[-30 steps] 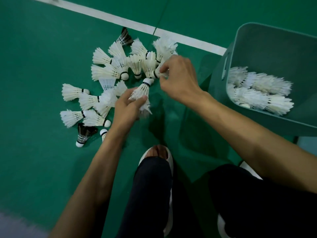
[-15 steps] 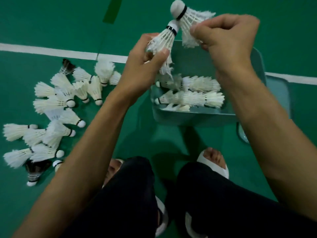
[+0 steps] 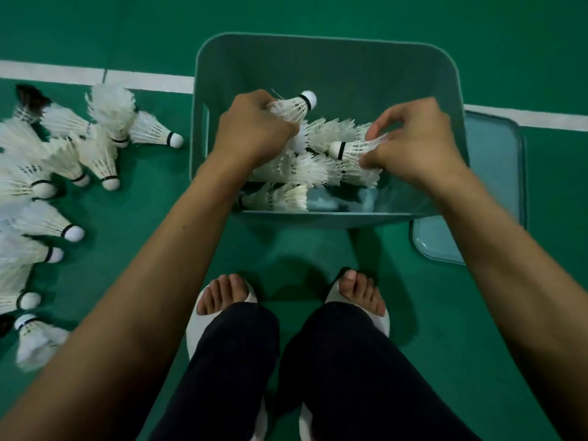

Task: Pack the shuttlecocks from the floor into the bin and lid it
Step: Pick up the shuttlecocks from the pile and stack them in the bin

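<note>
With the left hand, grips one shuttlecock by its feathers inside the bin; with the right hand, pinches a second shuttlecock likewise. Risks bending feathers by squeezing or ramming them into the heap already there. Leaves many loose shuttlecocks on the floor at left, the lid flat just right of the bin.

Open teal bin holds white shuttlecocks lying sideways (two more gripped above them); loose shuttlecocks lie left of it, lid flat at its right.
</note>
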{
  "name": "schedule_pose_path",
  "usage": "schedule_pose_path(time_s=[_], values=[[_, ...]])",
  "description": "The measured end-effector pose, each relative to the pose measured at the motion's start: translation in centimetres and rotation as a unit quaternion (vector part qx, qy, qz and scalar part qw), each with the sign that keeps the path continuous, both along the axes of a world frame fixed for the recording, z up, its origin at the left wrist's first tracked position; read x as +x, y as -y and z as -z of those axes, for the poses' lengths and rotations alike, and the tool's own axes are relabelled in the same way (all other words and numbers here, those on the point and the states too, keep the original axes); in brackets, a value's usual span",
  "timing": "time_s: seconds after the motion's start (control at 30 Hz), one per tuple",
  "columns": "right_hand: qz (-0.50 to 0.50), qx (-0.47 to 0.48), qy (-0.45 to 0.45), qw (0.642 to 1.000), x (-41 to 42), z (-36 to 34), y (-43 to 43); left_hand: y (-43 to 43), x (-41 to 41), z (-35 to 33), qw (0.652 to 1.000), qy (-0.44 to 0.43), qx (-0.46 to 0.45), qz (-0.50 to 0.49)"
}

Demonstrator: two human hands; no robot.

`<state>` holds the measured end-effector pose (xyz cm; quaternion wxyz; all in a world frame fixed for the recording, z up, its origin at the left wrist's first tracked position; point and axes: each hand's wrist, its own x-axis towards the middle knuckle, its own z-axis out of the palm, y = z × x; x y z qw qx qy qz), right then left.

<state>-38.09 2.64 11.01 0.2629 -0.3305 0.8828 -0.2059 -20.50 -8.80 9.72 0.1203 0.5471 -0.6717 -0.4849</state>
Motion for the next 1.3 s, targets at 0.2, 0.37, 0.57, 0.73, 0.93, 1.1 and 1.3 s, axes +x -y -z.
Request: schedule_pose_path(time_s=[0.2, 0.37, 0.57, 0.73, 0.93, 1.1, 1.3], values=[[-0.139, 0.142, -0.030, 0.980, 2.3, 1.8, 1.3, -0.2, 0.1, 0.9, 0.997, -0.031, 0.035, -0.055], [-0.193, 0.192, 0.032, 0.962, 3.8, 3.4, 3.5, 0.0, 0.5, 0.9, 0.997, 0.030, 0.075, -0.010], [-0.171, 0.189, 0.195, 0.947, 3.6, 4.7, 4.6, 0.1, 0.6, 1.0, 0.995, 0.048, 0.081, 0.011], [-0.096, 0.182, 0.245, 0.948, 3.0, 5.1, 4.7, 0.1, 0.8, 1.0, 0.995, 0.056, 0.079, 0.035], [-0.097, 0.215, 0.192, 0.953, 3.5, 5.0, 5.1, 0.1, 0.7, 1.1, 0.994, 0.060, 0.083, 0.033], [-0.097, 0.215, 0.246, 0.940, 4.4, 5.4, 5.3, -0.1, 0.7, 1.6, 0.994, 0.059, 0.082, 0.035], [-0.062, 0.240, 0.339, 0.908, 3.5, 6.8, 4.7, 0.1, 0.4, 1.6, 0.994, 0.069, 0.077, 0.039]])
